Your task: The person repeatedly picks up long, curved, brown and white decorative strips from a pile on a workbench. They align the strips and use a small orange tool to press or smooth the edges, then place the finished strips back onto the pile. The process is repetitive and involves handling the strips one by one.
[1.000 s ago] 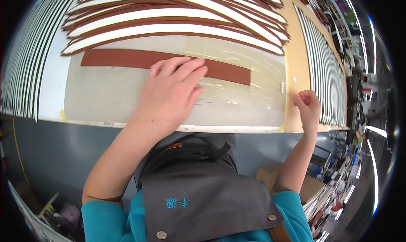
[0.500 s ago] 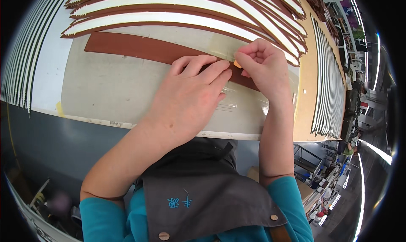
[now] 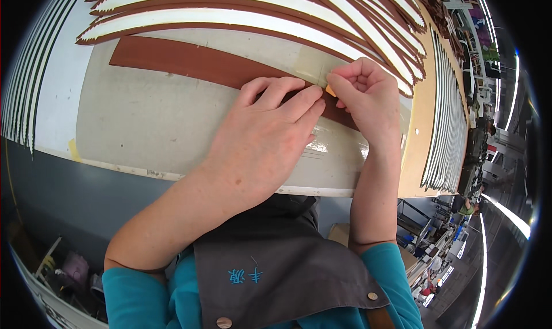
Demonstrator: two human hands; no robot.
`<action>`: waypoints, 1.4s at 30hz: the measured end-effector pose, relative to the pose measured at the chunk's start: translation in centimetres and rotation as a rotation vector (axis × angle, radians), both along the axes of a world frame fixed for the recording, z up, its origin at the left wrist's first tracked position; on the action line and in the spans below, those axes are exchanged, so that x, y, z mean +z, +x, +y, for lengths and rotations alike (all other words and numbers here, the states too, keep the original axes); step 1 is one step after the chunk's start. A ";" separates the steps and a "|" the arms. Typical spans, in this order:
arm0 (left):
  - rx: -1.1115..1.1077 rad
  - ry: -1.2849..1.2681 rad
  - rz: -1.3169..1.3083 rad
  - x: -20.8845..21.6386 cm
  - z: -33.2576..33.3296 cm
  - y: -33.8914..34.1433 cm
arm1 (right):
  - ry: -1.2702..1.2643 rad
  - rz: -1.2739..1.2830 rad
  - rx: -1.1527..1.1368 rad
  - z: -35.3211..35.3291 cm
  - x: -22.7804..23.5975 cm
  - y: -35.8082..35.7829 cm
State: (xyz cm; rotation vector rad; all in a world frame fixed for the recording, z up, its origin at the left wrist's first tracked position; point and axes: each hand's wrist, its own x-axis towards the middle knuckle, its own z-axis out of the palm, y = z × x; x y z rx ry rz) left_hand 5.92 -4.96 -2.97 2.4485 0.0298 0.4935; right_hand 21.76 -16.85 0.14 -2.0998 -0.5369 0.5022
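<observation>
Brown strip [image 3: 190, 64] flat on the surface [image 3: 144, 128], both hands on it.
Left hand [image 3: 270, 133] spread open, pressing the strip; right hand [image 3: 368, 99] pinching a small orange piece [image 3: 330, 90] at its edge. Best kept pinned flat, no sliding. Striped strips [image 3: 259, 13] fanned behind.

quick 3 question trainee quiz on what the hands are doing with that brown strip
1. True or false: the left hand lies flat on the brown strip.
2. The right hand pinches: A) a small orange piece B) scissors C) a brush
3. What lies fanned out beyond the strip?

Key: 1 true; 2 A; 3 brown and white strips.
</observation>
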 end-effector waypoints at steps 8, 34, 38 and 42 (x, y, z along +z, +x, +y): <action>-0.008 -0.004 -0.004 0.1 0.0 0.0 | 0.016 -0.008 0.010 -0.1 -0.3 0.0; -0.005 -0.053 0.000 0.1 0.2 0.0 | 0.110 0.030 0.032 -2.1 -0.3 -2.9; -0.004 -0.055 -0.001 0.0 0.2 0.0 | 0.138 0.034 0.021 -2.1 -0.5 -3.0; -0.004 -0.043 0.004 0.1 0.2 0.0 | 0.099 -0.067 0.011 -2.0 -0.8 -3.2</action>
